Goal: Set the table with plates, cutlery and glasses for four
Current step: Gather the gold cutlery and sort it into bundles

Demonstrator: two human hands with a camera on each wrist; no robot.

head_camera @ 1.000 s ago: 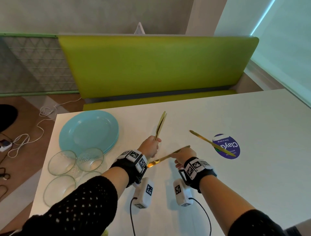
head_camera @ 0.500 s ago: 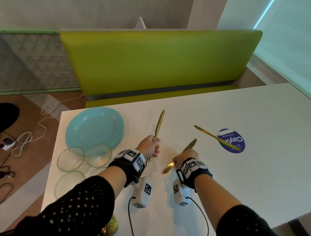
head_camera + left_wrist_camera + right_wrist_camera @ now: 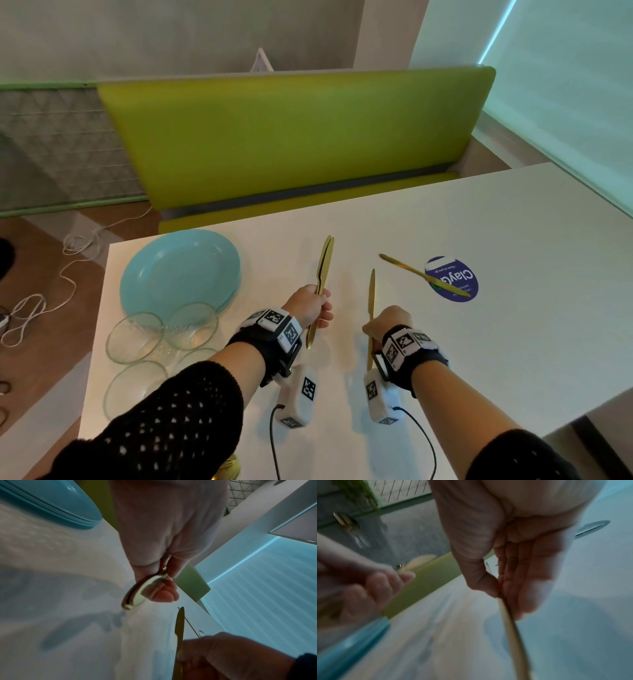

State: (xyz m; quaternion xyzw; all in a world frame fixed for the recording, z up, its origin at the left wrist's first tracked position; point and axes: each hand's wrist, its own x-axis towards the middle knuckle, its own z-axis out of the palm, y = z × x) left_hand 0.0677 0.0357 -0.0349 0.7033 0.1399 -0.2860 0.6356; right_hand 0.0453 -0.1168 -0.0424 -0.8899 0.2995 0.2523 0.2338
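The left hand (image 3: 310, 306) grips two slim gold-coloured metal knives (image 3: 323, 265) held together, blades pointing away over the white rectangular table (image 3: 513, 240); in the left wrist view its fingers (image 3: 164, 592) curl round the rounded handle ends. The right hand (image 3: 387, 322) pinches a third gold knife (image 3: 372, 294) between thumb and fingers, also blade away and lifted off the table. A fourth gold knife (image 3: 423, 274) lies flat on the table to the right, its far end across a round purple sticker (image 3: 452, 279). That makes four knives in view: two in the left hand, one in the right, one lying.

At the table's left end sits a stack of round turquoise plates (image 3: 180, 270); the left wrist view shows several rims, but the exact number is hard to tell. Just in front of the stack stand four clear glass tumblers (image 3: 135, 337), clustered together near the table's edge. A lime-green upholstered bench (image 3: 291, 137) runs behind the table.
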